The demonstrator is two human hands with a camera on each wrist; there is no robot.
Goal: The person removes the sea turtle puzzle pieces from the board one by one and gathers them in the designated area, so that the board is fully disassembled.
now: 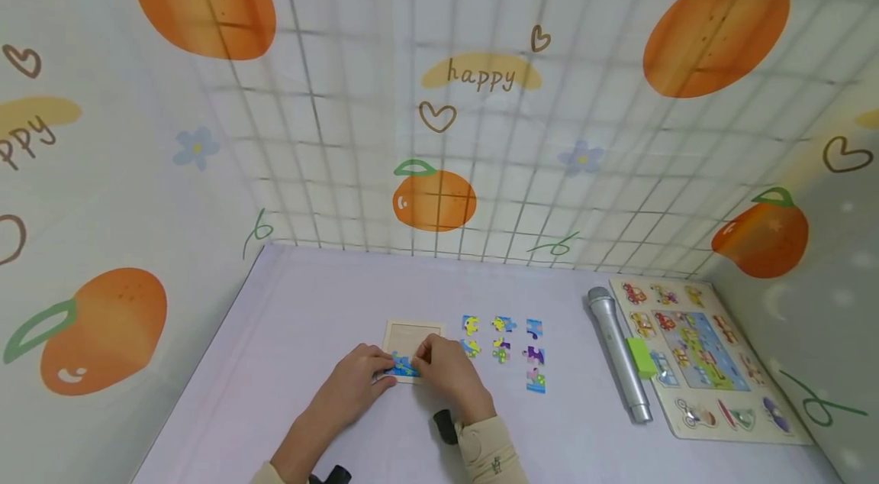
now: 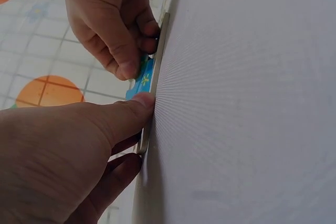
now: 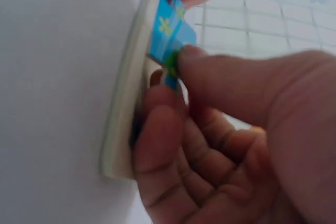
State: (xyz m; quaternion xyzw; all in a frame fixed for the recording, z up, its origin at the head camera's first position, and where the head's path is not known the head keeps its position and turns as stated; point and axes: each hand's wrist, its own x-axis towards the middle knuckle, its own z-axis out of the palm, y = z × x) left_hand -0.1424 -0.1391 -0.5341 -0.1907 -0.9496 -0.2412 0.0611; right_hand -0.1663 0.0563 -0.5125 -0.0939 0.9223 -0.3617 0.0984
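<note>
A small wooden puzzle frame (image 1: 412, 334) lies on the table, with blue puzzle pieces (image 1: 404, 368) along its near side. My left hand (image 1: 355, 383) grips the frame's left near corner; in the left wrist view the thumb lies at the edge by the blue pieces. Over the frame's right near part, my right hand (image 1: 448, 368) pinches a blue-and-green puzzle piece (image 3: 170, 71) between thumb and fingers. That piece sits close against the blue pieces with yellow flowers (image 3: 167, 26). The fingers hide much of it.
Several loose puzzle pieces (image 1: 501, 324) lie in columns right of the frame. Farther right are a silver microphone (image 1: 620, 354), a green block (image 1: 641, 358) and a large picture board (image 1: 687, 411). A patterned curtain (image 1: 357, 186) hangs behind the table.
</note>
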